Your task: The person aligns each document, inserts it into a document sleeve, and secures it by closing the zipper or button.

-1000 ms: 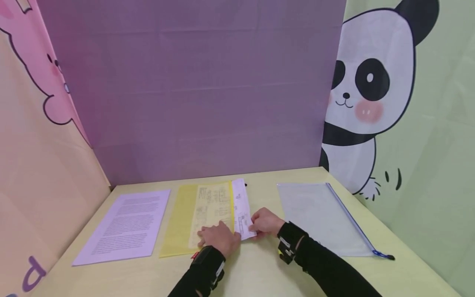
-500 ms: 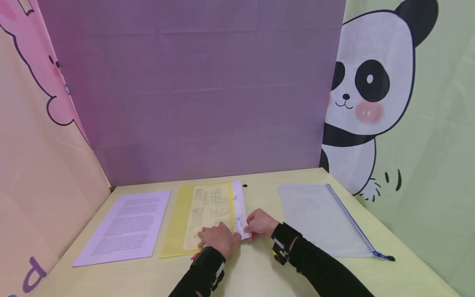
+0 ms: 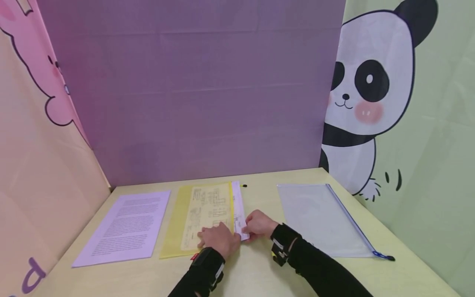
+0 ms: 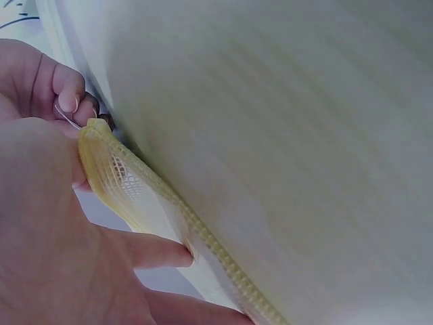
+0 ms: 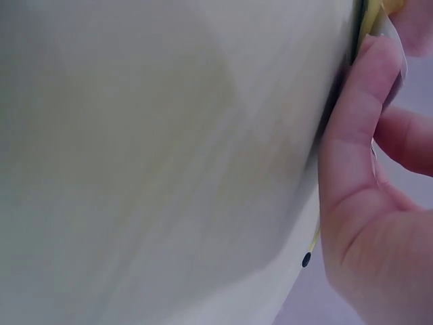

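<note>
A yellow zipper document pouch (image 3: 174,231) lies at the middle of the table with its right side unzipped. A printed sheet of paper (image 3: 238,202) is mostly inside it, and a narrow strip sticks out past the yellow zipper edge. Over the pouch's near right corner, my left hand (image 3: 219,239) holds the edge of its mouth; in the left wrist view its fingers (image 4: 166,252) lie along the mesh beside the zipper teeth. My right hand (image 3: 259,225) pinches the paper's near right corner between thumb and fingers. Part of the paper is hidden behind the hands.
A stack of printed paper (image 3: 126,227) lies on the left of the table. On the right lies a clear zipper pouch (image 3: 315,218) with a blue zipper. The yellow zipper's black pull (image 3: 243,185) rests behind the paper. Cloth walls (image 3: 204,95) stand around the table.
My right hand has moved left, sliding the paper further into the yellow pouch, so the strip outside is narrower. My left hand has stayed at the pouch's corner.
</note>
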